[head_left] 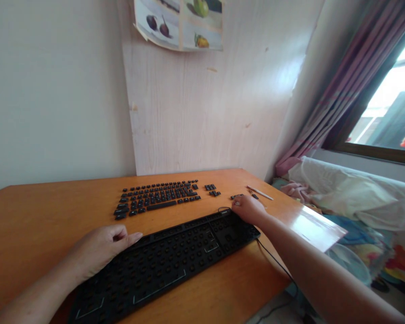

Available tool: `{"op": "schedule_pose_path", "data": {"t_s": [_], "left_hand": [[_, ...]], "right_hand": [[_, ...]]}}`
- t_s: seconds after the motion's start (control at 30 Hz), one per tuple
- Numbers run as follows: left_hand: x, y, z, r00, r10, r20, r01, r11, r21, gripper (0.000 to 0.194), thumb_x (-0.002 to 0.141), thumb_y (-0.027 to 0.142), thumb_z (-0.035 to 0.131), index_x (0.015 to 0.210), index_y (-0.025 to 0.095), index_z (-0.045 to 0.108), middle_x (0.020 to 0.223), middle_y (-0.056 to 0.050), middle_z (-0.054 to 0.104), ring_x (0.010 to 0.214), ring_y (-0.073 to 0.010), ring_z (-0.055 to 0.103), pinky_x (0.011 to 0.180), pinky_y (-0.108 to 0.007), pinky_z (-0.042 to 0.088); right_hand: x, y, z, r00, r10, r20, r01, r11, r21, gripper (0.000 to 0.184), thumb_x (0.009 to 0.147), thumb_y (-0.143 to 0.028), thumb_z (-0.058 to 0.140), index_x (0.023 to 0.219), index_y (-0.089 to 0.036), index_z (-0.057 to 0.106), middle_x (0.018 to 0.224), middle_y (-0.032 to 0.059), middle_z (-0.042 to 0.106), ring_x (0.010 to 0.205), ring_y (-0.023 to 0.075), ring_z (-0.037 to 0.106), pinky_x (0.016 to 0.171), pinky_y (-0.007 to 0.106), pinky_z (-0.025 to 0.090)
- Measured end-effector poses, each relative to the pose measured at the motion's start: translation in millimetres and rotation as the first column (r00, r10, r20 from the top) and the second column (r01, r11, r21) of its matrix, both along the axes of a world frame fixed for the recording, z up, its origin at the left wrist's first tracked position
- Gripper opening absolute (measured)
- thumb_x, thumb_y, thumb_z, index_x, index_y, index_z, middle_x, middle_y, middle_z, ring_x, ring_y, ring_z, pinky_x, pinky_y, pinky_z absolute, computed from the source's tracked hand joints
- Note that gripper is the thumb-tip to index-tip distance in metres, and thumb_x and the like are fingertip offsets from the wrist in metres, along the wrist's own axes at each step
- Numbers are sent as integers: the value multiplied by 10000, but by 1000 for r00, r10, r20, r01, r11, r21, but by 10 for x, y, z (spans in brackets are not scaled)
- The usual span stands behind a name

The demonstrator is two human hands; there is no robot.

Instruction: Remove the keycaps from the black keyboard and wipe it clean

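A black keyboard (175, 254) without its keycaps lies at a slant near the front of the desk, its left end closest to me. My left hand (104, 245) is closed on its far left edge, thumb along the top and the other fingers mostly hidden. At the far right corner, my right hand (248, 209) has its fingers curled round the edge. Behind the keyboard, loose black keycaps (158, 195) are laid out in keyboard order. Small groups of keycaps (210, 187) sit to their right, and others are partly hidden behind my right hand.
The orange wooden desk (54, 204) meets the wall at the back. A thin white pen-like stick (259, 192) lies at the right. A cable (276, 261) runs off the desk's right edge. Beyond that edge are piled cloths (351, 189) and a clear plastic container (349, 261).
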State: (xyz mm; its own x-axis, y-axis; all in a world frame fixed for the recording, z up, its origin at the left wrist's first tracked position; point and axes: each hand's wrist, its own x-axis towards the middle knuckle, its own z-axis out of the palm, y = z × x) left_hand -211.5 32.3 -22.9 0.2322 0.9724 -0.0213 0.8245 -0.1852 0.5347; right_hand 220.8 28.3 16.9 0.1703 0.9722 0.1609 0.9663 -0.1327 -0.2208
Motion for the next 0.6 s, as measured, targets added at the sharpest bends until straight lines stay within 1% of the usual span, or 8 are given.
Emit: {"op": "schedule_pose_path", "data": {"t_s": [0.1,0.17,0.3,0.43,0.5,0.6], "left_hand": [[13,4,5,1000,0,-11,0,1000,-12,590,763,763,464,652,191,556,606,4,541,608,-178,516,543,-258,285],[21,7,10,1000,-3,-23,3,1000,-12,593,766,765,458,656,191,557,607,5,542,614,-181,522,546,-257,287],[19,5,14,999,-15,-37,15,1000,-5,597,778,765,443,656,191,550,607,8,540,615,-178,525,549,-256,290],[17,-9,22,999,-18,-31,17,1000,-7,598,786,764,433,661,191,547,618,9,546,619,-177,530,554,-255,300],[23,-14,28,999,-10,-32,10,1000,-10,595,779,766,440,660,193,548,617,8,548,622,-180,529,554,-256,301],[26,-12,29,999,-11,-35,11,1000,-11,583,775,757,455,657,194,552,616,7,546,626,-183,526,555,-256,296]], "right_hand": [[28,13,9,999,-32,12,32,999,-7,206,842,-254,517,778,-185,701,771,69,691,663,169,590,559,264,318],[-23,4,3,1000,-27,13,27,1000,-5,207,845,-254,518,780,-180,700,775,77,694,674,175,595,571,266,330],[-242,-51,-24,999,48,-9,-48,999,8,165,820,-281,570,837,-209,717,851,59,714,791,185,620,624,256,359],[-407,-104,-31,991,126,-40,-126,992,7,144,804,-285,593,837,-229,722,847,29,723,796,174,627,641,248,370],[-404,-103,-28,989,138,-52,-138,990,4,142,799,-281,600,832,-223,725,830,27,722,780,169,627,636,245,371],[-290,-64,-33,991,121,-57,-120,993,12,163,808,-309,593,835,-217,724,835,34,719,781,172,621,629,247,366]]}}
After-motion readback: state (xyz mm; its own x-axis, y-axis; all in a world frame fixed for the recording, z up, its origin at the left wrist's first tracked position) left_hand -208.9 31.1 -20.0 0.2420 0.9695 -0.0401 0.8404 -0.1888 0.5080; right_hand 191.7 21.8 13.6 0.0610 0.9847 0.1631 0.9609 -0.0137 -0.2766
